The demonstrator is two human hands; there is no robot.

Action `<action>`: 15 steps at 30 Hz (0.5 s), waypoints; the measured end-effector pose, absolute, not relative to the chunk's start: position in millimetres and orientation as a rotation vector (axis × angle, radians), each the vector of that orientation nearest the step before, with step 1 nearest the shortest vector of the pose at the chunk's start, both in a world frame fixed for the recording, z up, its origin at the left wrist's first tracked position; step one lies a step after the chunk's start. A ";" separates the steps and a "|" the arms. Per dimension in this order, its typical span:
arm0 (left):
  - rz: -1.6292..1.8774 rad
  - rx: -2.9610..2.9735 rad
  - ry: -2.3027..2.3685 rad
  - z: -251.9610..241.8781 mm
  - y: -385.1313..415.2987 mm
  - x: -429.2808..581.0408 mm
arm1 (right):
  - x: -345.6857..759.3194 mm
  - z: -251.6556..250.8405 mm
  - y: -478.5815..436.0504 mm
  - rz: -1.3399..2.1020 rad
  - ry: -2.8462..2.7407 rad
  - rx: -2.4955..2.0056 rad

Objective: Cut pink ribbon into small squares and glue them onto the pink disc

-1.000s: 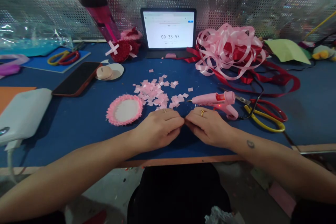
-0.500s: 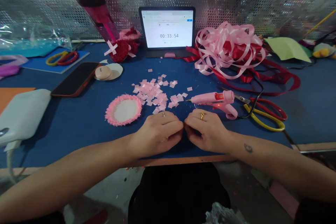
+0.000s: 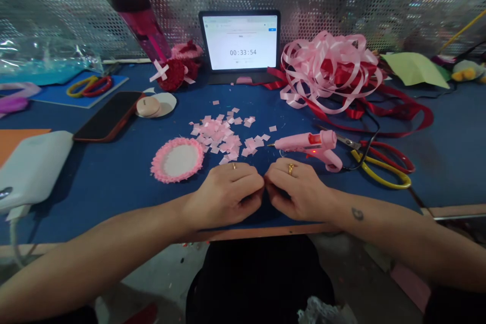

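Note:
My left hand [image 3: 230, 193] and my right hand [image 3: 298, 188] rest on the blue table [image 3: 125, 187] near its front edge. Both are curled into loose fists, knuckles almost touching, and nothing shows in either one. Just beyond my left hand lie small pink ribbon squares [image 3: 222, 134] in a loose heap. A white disc [image 3: 182, 160] bordered with pink folded pieces [image 3: 157, 162] sits to the left of them. Behind my right hand a pink glue gun [image 3: 304, 140] lies on its side, a red light glowing on it.
Red-and-yellow-handled scissors [image 3: 383, 172] lie at right, below tangled pink ribbon [image 3: 330, 71] and red ribbon [image 3: 417, 116]. A tablet [image 3: 243, 43] stands at the back. Leftward are a phone [image 3: 108, 115], a white power bank [image 3: 38, 164], more scissors [image 3: 89, 86] and a pink bottle [image 3: 140, 20].
The view has shifted very slightly. Both hands stay in the same place and pose, and the things on the table have not moved.

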State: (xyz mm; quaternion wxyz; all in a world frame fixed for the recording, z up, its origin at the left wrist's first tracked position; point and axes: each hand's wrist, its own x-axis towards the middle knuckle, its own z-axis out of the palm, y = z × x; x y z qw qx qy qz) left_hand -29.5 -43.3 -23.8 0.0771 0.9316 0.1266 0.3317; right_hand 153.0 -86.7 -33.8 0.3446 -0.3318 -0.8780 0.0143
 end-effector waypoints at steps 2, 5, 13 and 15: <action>0.983 2.787 0.369 -23.8 -43.5 -29.0 | 153.4 -33.6 -86.2 0.058 -2.280 -0.865; 0.972 2.777 0.385 -25.2 -43.8 -28.5 | 152.2 -34.7 -86.3 0.079 -2.268 -0.890; 0.995 2.781 0.353 -26.8 -42.8 -28.7 | 151.2 -37.3 -88.2 0.003 -2.266 -0.884; 0.977 2.788 0.384 -26.2 -42.4 -29.0 | 152.8 -36.2 -87.5 -0.010 -2.296 -0.878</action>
